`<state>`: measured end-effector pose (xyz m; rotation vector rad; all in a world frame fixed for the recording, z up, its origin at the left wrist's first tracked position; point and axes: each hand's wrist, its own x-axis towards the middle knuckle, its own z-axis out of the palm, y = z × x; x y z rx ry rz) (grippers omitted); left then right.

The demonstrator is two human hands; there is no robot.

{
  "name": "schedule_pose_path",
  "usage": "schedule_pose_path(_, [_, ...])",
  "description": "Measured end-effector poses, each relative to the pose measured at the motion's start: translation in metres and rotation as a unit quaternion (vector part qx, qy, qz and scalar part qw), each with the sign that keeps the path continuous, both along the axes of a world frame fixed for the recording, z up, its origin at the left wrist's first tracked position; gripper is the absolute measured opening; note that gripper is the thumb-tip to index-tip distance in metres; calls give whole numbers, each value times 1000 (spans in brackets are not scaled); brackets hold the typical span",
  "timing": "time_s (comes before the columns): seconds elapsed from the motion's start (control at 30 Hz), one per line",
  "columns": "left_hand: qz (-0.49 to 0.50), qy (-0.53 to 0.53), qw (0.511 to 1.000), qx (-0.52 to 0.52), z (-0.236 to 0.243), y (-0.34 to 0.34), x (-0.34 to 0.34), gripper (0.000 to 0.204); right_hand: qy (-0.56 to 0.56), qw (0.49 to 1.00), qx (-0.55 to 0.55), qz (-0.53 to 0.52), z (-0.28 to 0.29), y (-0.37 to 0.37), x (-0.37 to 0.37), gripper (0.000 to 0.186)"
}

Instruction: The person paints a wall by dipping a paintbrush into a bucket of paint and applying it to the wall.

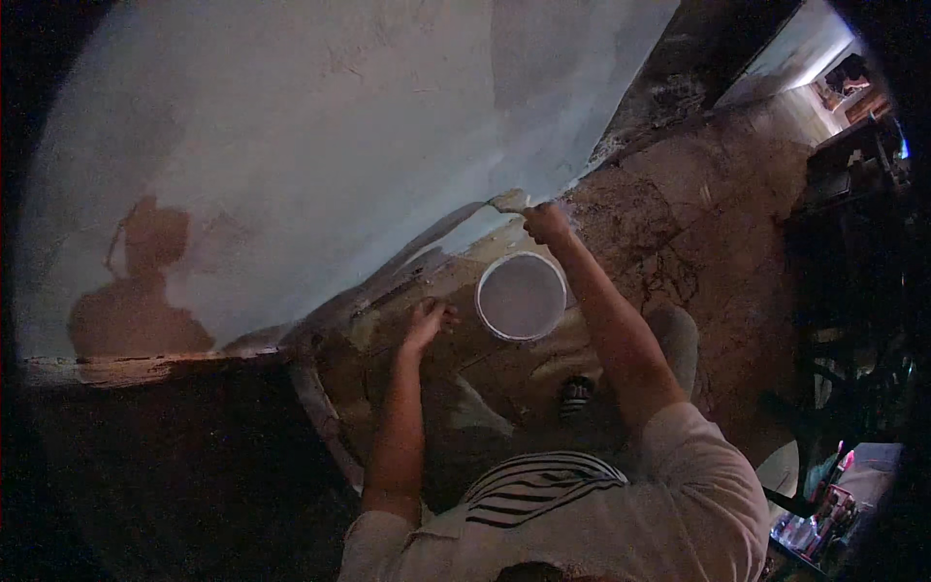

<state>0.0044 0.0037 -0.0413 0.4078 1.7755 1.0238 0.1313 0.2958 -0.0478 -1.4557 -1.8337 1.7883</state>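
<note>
My right hand (pixel 547 225) is closed round the handle of a wide paintbrush (pixel 510 201). The pale bristle end meets the bottom of the white wall (pixel 388 126), beside a wet-looking lighter strip along the base. Below the brush stands a round bucket (pixel 522 296) with a white rim; a smooth greyish surface fills its mouth. To the left of the bucket hovers my left hand (pixel 429 322), its fingers loosely apart and nothing seen in them.
Brown, stained floor (pixel 718 204) stretches to the right. My shoe (pixel 576 393) is just below the bucket. Dark furniture (pixel 844 242) lines the right side, with a tray of small items (pixel 819 524) at the lower right. A lit doorway (pixel 815 73) shows far right.
</note>
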Motion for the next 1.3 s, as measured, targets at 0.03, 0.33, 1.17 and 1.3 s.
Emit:
schedule_pose_path(0.03, [9,-65,997,52,-10,-5,-7,38,-4,999,39,18,23,0,2,27])
schedule_pose_path(0.33, [65,-81,994,33,-30,7,-25,30,125,973,192,-4,323,-45,33,31])
schedule_pose_path(1.17, [96,197,975,30,14,-22,8,43,-232,967,86,59,-34,44,10,18])
schedule_pose_path(1.3, [134,-117,980,84,18,-26,-7,37,-64,985,73,140,60,50,13,30])
